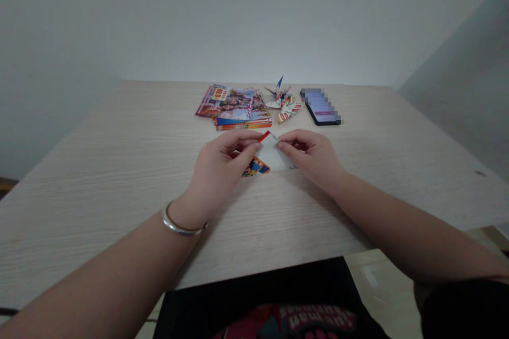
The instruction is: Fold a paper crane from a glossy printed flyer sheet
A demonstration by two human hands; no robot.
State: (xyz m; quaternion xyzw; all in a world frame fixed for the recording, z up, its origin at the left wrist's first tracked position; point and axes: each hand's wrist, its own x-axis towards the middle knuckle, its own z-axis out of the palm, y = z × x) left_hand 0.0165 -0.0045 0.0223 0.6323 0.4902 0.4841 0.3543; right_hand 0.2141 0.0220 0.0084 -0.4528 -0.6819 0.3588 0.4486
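Note:
A small folded piece of printed paper (271, 157), white on its upper face with a red edge and colourful print below, rests on the light wooden table (119, 169). My left hand (220, 164) pinches its left side, with the thumb and forefinger closed on the top edge. My right hand (312, 156) pinches the right side near the top corner. A silver bangle (178, 225) circles my left wrist. Both hands meet over the paper at the table's middle.
Behind the hands lies a stack of colourful printed sheets (234, 107). Finished folded paper cranes (283, 100) sit to its right. A dark smartphone (321, 107) with a lit screen lies further right. A plain wall stands behind the table.

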